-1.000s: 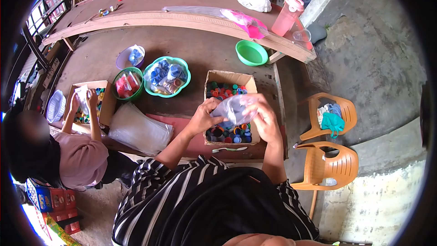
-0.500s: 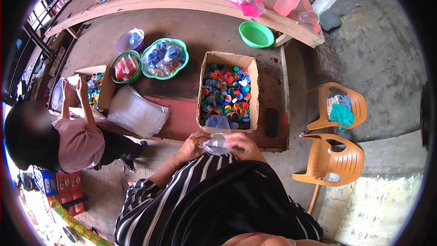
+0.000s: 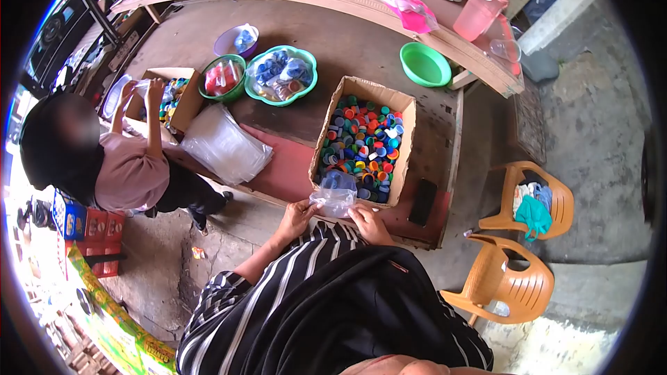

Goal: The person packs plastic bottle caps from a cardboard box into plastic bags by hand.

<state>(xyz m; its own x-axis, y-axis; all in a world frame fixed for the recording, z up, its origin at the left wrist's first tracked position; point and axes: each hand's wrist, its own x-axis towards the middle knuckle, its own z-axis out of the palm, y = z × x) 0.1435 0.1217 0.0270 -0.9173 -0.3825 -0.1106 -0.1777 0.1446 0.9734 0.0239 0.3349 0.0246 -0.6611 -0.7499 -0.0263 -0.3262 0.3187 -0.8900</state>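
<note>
A clear plastic bag is stretched between my two hands at the near edge of a cardboard box. My left hand pinches the bag's left side, and my right hand grips its right side. Bluish contents show through the bag's far end, which lies over the box's near edge. Bottle caps of many colours fill the box. To the right of it rests a dark phone-like slab.
Left, a co-worker handles clear plastic by a second box of caps. Between the boxes lie a stack of clear bags and basins with bagged caps, one being a turquoise basin. Orange chairs stand at right.
The bag is now spread wider and flatter between my hands, which have moved apart. My view has shifted, so the table appears farther right. The co-worker's hands have changed position.
</note>
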